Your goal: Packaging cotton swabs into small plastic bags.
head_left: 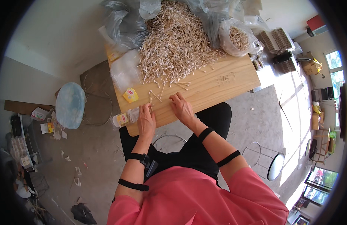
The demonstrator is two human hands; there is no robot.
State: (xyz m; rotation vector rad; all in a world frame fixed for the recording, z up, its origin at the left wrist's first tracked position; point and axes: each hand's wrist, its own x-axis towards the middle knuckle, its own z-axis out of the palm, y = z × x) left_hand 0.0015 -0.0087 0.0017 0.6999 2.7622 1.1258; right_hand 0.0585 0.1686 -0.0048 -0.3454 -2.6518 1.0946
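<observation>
- Labels: yellow-and-white label with a red patch on the clear swab pack (125,117); loose yellow card (130,95) with a red patch just beyond it. Small print too fine to read.
- Writing: dark handwritten marks (226,78) on the tabletop, right side.
- Surface: light wood-grain table (209,86). Big heap of cotton swabs (177,43) at its far side, grey plastic bags (126,28) around it, clear flat bags (125,71) to its left.
- Room: grey floor (102,157), sunlit at right; pale-blue-topped stool (70,105) left, second stool (276,167) right.
- Pack: table's near left corner, label end pointing left past the edge. Long axis roughly left-right, right end slightly farther out.
- Left hand (146,119): fingers bent, close together, at pack's right end. Can't tell what they pinch.
- Right hand (182,109): fingers curled, narrow, over bare wood near loose swabs (155,96); can't tell if holding anything.
</observation>
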